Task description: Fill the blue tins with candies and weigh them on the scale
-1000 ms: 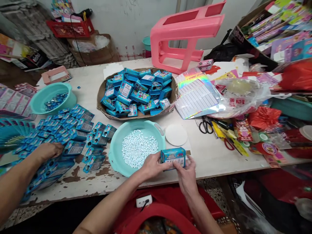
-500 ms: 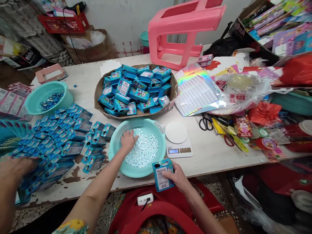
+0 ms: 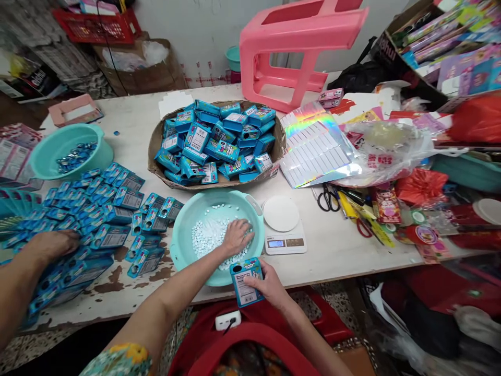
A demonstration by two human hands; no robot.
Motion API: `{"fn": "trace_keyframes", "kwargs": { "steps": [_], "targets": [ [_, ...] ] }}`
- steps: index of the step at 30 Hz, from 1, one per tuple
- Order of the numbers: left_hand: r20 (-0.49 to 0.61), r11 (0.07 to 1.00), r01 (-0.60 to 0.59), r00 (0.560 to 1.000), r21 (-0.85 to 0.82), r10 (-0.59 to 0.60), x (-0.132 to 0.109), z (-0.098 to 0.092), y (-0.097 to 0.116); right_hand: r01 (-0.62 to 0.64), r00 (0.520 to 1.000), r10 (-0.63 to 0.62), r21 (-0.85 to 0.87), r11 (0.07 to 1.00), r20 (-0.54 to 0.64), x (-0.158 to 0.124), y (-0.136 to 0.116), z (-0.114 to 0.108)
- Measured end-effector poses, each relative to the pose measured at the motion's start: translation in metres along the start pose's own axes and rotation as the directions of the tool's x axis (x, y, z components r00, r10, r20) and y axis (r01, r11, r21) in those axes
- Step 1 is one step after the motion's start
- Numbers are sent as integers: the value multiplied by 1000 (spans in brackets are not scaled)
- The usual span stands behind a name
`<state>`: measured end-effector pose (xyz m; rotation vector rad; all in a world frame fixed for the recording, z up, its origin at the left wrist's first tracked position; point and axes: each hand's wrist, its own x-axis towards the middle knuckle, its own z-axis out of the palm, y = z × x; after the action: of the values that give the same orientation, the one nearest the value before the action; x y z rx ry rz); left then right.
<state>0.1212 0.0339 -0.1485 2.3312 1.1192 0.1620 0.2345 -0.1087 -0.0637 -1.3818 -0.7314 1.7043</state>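
Note:
My left hand (image 3: pixel 236 236) rests inside a teal basin (image 3: pixel 183 245), fingers apart and lying on the small white pellets (image 3: pixel 205 235) in it. At the table's near edge, my right hand (image 3: pixel 267 284) grips a small blue box (image 3: pixel 246 281) upright, its round opening at the top and its label facing me. A small digital scale (image 3: pixel 282 225) with a lit display stands just right of the basin.
A cardboard tray (image 3: pixel 154 143) heaped with blue boxes sits behind the basin. Rows of blue boxes (image 3: pixel 97 209) cover the left of the table, where another person's hand (image 3: pixel 52 244) rests. A second teal basin (image 3: pixel 47 151), holographic sheets (image 3: pixel 313 149), scissors (image 3: pixel 327 198) and a pink stool (image 3: pixel 293 52) lie beyond.
My left hand let go of the box, went into the basin and swept from its left side to its right. My right hand turned the box upright and drew it to the table edge.

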Motion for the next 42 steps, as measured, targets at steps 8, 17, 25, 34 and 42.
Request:
{"fn": "trace_keyframes", "kwargs": {
  "steps": [8, 17, 25, 34, 42],
  "targets": [
    [481, 978, -189, 868, 93, 122, -84, -34, -13, 24, 998, -24, -2, 1000, -56, -7, -1, 13],
    [316, 961, 265, 921, -81, -228, -79, -40, -26, 109, 974, -93, 69, 992, -206, -9, -19, 14],
    [97, 23, 129, 842, -991, -530, -66, -111, 12, 371, 814, -549, -558, 743, -190, 26, -47, 29],
    [-105, -110, -251, 707, -962, -700, -54, -118, 39, 316, 788, -610, -797, 514, -81, 43, -34, 55],
    [-135, -45, -225, 719, -973, -681, -52, -118, 42, 326, 802, -592, -777, 538, -74, 41, -40, 56]
  ]
}}
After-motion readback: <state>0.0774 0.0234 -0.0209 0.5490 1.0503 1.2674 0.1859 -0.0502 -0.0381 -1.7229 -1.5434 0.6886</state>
